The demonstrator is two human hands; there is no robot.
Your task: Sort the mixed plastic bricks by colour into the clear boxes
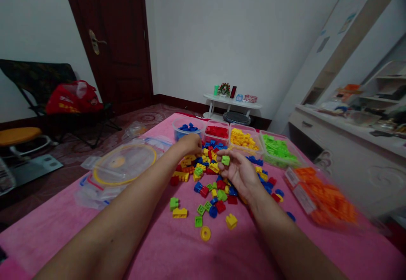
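1 green brick (pixel 225 160) is held between the fingertips of the right hand (pixel 240 171), just right of the frame's centre, with the palm turned partly upward. The left hand (pixel 191 145), left of it, is curled with its back to the view over the mixed bricks (pixel 198 171); whether anything is gripped there cannot be told. By judgement, the step in hand is the handling of single pieces from the loose spread on the pink cloth (pixel 165 250). For the green brick, the next move seems to call for a light, steady pinch and enough lift to clear the bricks around it.

Blue pieces (pixel 187 127), red pieces (pixel 217 132), yellow pieces (pixel 243 138) and green pieces (pixel 275 145) are held in 4 clear containers, ranged from the centre towards the right of the frame. Orange pieces (pixel 330 197) are packed in a 5th, at the right.

Part of the spread is hidden behind the right hand, and the left fingertips are mostly covered by the left hand itself. The 2 forearms are cut off by the bottom edge. The orange pieces are blurred, their outlines hard to separate. At the left, several clear lids (pixel 127 161) are overlapped, so their number cannot be made out.
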